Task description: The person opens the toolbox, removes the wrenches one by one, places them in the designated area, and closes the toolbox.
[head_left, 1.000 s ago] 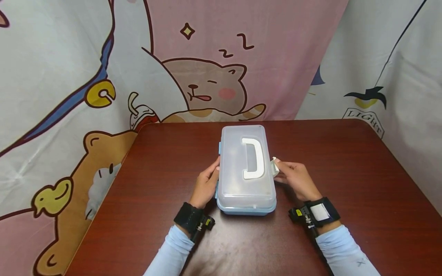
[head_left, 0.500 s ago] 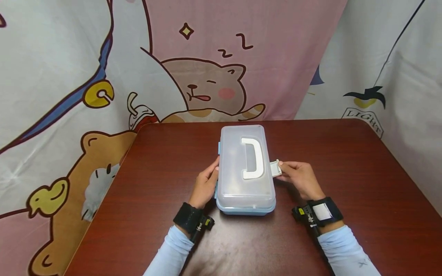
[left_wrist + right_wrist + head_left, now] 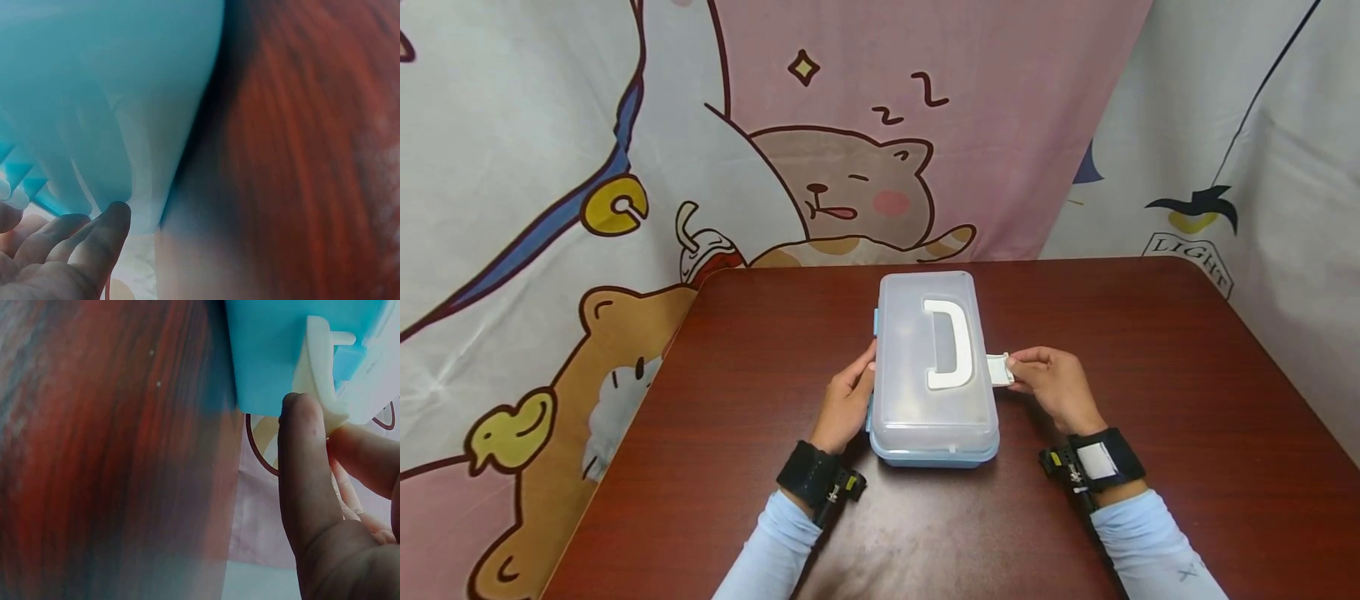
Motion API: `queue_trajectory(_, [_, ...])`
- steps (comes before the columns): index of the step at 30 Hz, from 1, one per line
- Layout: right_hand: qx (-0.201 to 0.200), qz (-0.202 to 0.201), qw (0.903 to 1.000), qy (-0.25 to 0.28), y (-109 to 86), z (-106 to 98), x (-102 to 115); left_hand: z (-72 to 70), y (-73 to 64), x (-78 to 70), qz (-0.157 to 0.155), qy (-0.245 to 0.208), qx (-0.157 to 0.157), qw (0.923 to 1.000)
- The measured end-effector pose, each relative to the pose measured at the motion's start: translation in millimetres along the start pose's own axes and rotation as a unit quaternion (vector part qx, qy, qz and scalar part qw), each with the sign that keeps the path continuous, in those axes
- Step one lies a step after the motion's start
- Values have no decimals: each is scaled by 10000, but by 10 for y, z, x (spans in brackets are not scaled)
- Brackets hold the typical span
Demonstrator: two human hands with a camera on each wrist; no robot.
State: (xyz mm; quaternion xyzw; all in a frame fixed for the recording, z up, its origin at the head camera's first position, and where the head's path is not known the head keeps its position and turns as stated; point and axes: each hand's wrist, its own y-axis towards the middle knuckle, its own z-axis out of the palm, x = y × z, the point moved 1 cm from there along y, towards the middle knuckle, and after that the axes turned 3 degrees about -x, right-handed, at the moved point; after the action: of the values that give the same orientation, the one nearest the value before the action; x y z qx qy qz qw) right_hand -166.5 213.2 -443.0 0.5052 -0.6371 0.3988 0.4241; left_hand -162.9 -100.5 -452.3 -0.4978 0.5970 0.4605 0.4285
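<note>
A storage box with a clear lid [image 3: 910, 333] and a light blue base [image 3: 936, 461] stands on the table, its white carry handle [image 3: 960, 346] lying flat on the lid. My left hand [image 3: 844, 408] rests against the box's left side, and in the left wrist view its straight fingers [image 3: 103, 240] touch the blue wall. On the opposite side, a white latch [image 3: 999, 370] sticks out from the box. My right hand [image 3: 1058, 387] pinches the latch's outer edge between thumb and finger. The right wrist view shows the latch [image 3: 317, 369] swung away from the blue wall. The lid looks closed.
The brown wooden table [image 3: 760, 333] extends around the box on all sides. Behind it hangs a cartoon-printed cloth [image 3: 1000, 125]. Each wrist wears a black strap with a small camera.
My right hand has moved right and swung the latch outward from the box's side. The box and my left hand have stayed in place.
</note>
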Motion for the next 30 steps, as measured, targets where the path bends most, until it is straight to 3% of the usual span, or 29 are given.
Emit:
queue_trajectory(11, [326,-138,9987,-353,-7,29,-21,3,-2,-2,-5,-71,-66,10000])
queue_trajectory(30, [1050,-539,9886,-939,-36,117,-69,15,-2,12,33,-120,-101,9999])
